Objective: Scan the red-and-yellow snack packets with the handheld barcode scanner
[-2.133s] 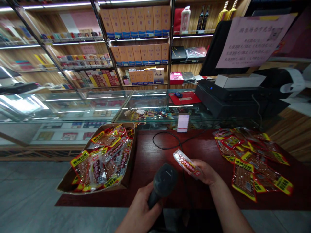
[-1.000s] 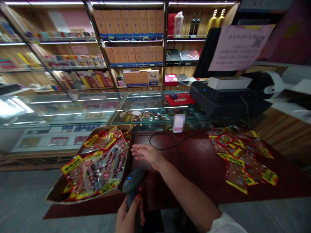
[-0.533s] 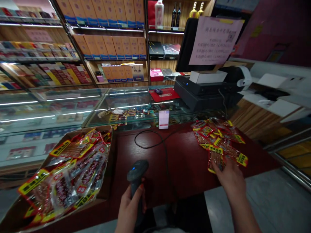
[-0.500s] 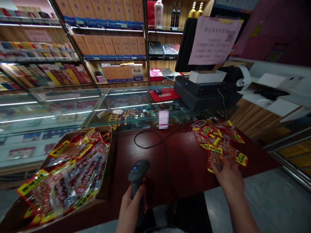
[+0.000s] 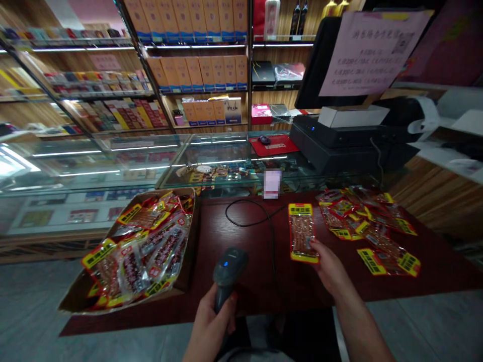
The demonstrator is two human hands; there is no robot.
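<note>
My left hand [image 5: 216,314] is wrapped round the handle of a dark barcode scanner [image 5: 231,266], which shows a small blue light. Between the fingers and thumb of my right hand [image 5: 327,264] is a snack packet [image 5: 302,232], red-edged with yellow bands and a clear window onto brown sticks. It is held upright over the dark red tabletop [image 5: 241,246]. Right of that hand lies a loose pile of similar packets [image 5: 352,213], one [image 5: 388,261] at its near edge. At the left, an open cardboard box [image 5: 190,251] is heaped with packets, some clear with dark contents.
A black cable [image 5: 271,241] loops across the tabletop. Behind it stand a glass display counter [image 5: 177,161], a red mouse pad [image 5: 281,146] with a mouse, and a monitor [image 5: 320,60] bearing a pink paper sign [image 5: 372,55]. Stocked shelves [image 5: 204,44] line the back wall.
My right hand has taken a packet from the pile and brought it left, towards the scanner. The scanner stays in my left hand. The whole view has shifted to the left.
</note>
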